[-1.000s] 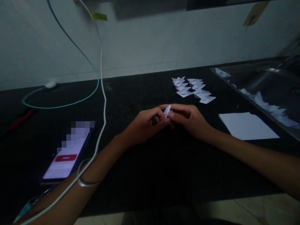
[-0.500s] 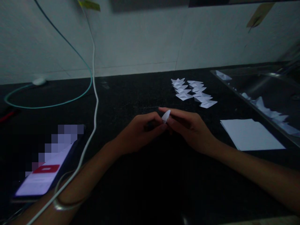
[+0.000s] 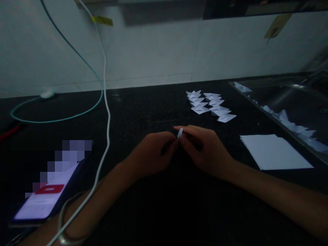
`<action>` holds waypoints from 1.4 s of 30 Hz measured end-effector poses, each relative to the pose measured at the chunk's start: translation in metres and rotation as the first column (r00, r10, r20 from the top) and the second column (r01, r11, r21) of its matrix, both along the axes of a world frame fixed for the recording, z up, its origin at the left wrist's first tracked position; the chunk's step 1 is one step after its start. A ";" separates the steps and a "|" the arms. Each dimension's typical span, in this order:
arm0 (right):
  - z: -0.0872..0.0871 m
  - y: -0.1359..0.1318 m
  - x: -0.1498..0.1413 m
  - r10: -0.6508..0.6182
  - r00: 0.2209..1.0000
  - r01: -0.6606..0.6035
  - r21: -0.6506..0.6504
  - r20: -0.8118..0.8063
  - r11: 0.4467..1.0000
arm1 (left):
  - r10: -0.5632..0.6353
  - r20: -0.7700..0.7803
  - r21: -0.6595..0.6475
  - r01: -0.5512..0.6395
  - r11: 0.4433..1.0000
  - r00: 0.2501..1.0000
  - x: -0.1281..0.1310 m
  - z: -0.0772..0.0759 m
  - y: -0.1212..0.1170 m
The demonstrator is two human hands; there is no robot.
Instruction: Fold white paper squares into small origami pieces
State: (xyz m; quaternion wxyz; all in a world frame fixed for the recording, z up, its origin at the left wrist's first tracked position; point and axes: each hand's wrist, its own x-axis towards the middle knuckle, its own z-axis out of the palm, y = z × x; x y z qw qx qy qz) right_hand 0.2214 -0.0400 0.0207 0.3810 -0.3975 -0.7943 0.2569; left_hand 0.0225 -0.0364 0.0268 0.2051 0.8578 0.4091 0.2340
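Note:
Between my two hands, above the dark countertop, is a small folded piece of white paper. My left hand pinches it from the left, thumb and forefinger closed. From the other side my right hand grips it, its forefinger reaching across behind the paper. Most of the paper is hidden by the fingers, and only a narrow upright tip shows. Beyond the hands, folded paper boats stand in two rows. A stack of white paper sheets lies to the right of my right hand.
At the right is a metal sink, with several more folded papers along its edge. A lit phone lies at the left. One white cable crosses over my left forearm; a teal cable loops near the wall.
The folded paper has turned and shows a narrower edge, with my fingers closed nearer together around it. The whole scene sits slightly lower in view as the camera tilted up.

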 end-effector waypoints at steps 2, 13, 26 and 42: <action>-0.001 -0.002 -0.001 -0.053 0.997 0.049 0.065 0.062 0.997 | 0.000 -0.058 0.038 0.002 0.999 0.998 0.003 0.000 -0.003; -0.005 -0.003 0.002 -0.171 0.975 0.139 0.215 0.139 0.967 | 0.091 0.029 0.004 -0.091 0.996 0.995 0.010 0.001 -0.004; 0.006 -0.009 0.005 -0.082 0.972 0.018 0.275 0.222 0.961 | 0.094 0.270 -0.387 0.019 0.922 0.958 0.013 -0.003 -0.007; 0.007 -0.002 0.004 0.099 0.994 -0.094 0.091 -0.053 0.991 | -0.144 0.208 -0.381 0.216 0.899 0.967 -0.008 0.002 0.008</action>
